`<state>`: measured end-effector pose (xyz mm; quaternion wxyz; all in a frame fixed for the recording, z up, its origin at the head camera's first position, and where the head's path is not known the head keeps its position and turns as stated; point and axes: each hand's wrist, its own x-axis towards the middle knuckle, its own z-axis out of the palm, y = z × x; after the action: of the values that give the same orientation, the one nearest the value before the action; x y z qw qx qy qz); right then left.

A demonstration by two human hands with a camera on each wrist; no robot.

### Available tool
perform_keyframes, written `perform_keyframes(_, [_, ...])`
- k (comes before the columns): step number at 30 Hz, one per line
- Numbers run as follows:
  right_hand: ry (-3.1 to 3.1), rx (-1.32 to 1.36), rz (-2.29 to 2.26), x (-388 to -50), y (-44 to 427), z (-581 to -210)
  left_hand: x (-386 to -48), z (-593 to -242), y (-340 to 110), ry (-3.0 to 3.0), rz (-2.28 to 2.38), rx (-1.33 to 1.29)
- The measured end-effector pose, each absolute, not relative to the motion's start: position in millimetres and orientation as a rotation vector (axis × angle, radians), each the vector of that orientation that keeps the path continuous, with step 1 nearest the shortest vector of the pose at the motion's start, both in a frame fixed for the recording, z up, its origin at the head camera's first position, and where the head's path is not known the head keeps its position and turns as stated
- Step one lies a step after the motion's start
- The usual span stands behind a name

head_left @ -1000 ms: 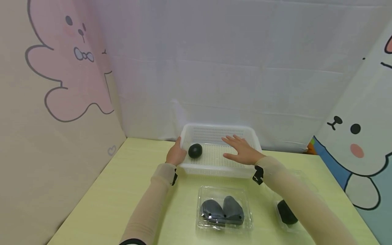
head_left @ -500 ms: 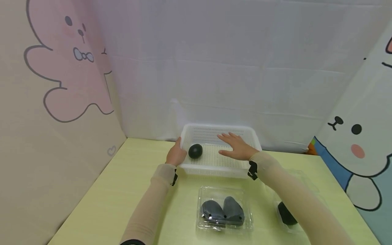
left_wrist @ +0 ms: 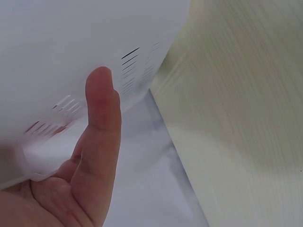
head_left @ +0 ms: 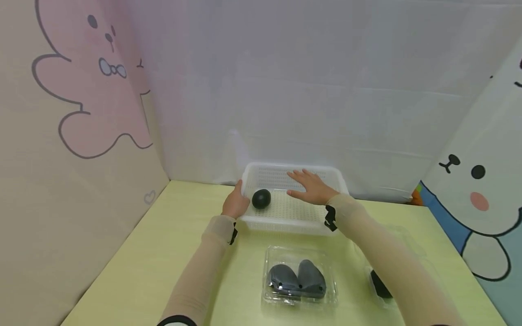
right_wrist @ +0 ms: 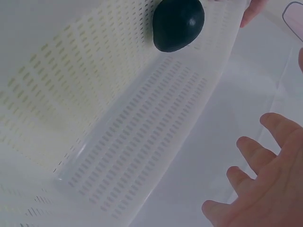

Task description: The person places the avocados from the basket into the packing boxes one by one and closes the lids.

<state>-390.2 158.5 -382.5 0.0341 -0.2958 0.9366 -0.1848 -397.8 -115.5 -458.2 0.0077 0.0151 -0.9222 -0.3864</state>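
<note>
A white perforated plastic basket [head_left: 295, 222] stands at the back of the table, against the wall sheet. Inside its left end lies a glossy, dark, egg-shaped thing [head_left: 261, 199], which resembles an avocado. My left hand [head_left: 236, 202] grips the basket's left end; in the left wrist view one digit [left_wrist: 102, 113] lies along the outer wall. Over the basket's right half hovers my right hand [head_left: 313, 188], fingers spread, holding nothing. Its fingers [right_wrist: 253, 156] show apart from the basket in the right wrist view. Part of the left hand's grip is hidden.
A clear plastic box [head_left: 271, 253] with two dark grey rounded things [head_left: 311, 278] stands nearer the front. To the right, partly under the right forearm, another clear tray [head_left: 377, 296] holds a black thing [head_left: 380, 285]. Sheets surround the yellowish table [head_left: 159, 262].
My right hand has moved left and slightly farther back over the basket, fingers still spread. The left hand, the basket and the dark egg-shaped thing have stayed put.
</note>
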Motion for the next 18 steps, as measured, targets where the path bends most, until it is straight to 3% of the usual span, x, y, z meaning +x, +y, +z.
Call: perform_keyframes(18, [2.883,-0.816,-0.567,-413.1,142.3,-374.2,-394.5,-458.0,-114.6,-2.883,-1.218,0.076])
